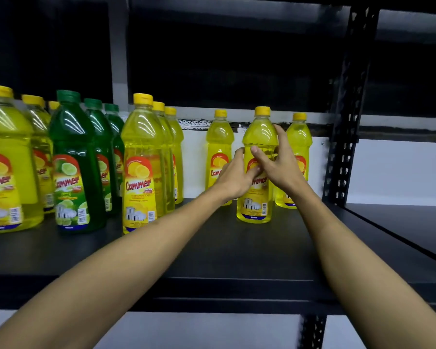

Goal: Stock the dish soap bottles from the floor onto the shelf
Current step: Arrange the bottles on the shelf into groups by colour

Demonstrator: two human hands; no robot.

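Note:
A small yellow dish soap bottle [259, 133] with a yellow cap stands upright on the black shelf [212, 250], right of centre. My left hand [235, 176] grips its left side at the label. My right hand [281, 163] wraps its right side, thumb across the front. Two more small yellow bottles stand further back, one to the left [219, 144] and one to the right [300, 137]. The floor and any bottles on it are out of view.
Rows of larger bottles fill the shelf's left part: yellow [141, 157], green [76, 157] and yellow again [6, 157] at the far left. A black perforated upright [347, 109] bounds the bay on the right. A neighbouring shelf [400, 222] lies beyond it.

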